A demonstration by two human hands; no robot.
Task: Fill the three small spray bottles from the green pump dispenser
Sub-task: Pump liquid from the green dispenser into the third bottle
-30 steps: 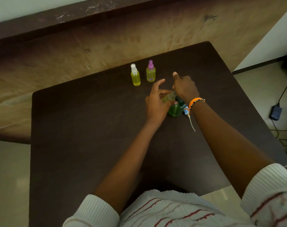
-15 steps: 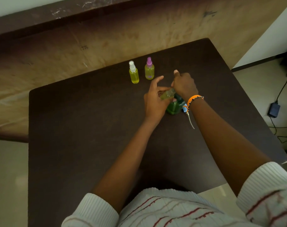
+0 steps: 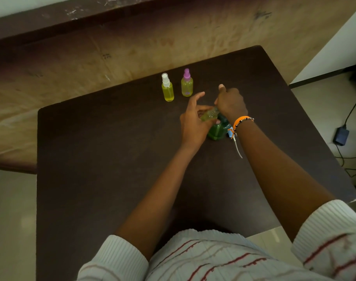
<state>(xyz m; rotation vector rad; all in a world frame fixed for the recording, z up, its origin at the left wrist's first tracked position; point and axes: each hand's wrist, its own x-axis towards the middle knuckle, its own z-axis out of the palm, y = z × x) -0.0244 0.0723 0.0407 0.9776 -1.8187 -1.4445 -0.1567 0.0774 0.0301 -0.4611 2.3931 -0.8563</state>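
On the dark table (image 3: pixel 112 159) stands the green pump dispenser (image 3: pixel 217 131). My right hand (image 3: pixel 230 103) sits over its pump head with curled fingers and the thumb sticking out. My left hand (image 3: pixel 193 124) grips an uncapped small spray bottle (image 3: pixel 209 114), tilted, its neck up at the pump under my right hand. The nozzle itself is hidden. Two capped small bottles of yellow liquid stand upright further back: a white-capped bottle (image 3: pixel 167 92) and a purple-capped bottle (image 3: pixel 186 86).
A blue spray cap with its thin white dip tube (image 3: pixel 238 149) lies on the table beside my right wrist. The table's right edge drops to a floor with a black adapter (image 3: pixel 340 135) and cables. A wooden wall panel runs behind the table.
Both hands stay at the dispenser with the small bottle held to the pump. Only the view has shifted slightly.
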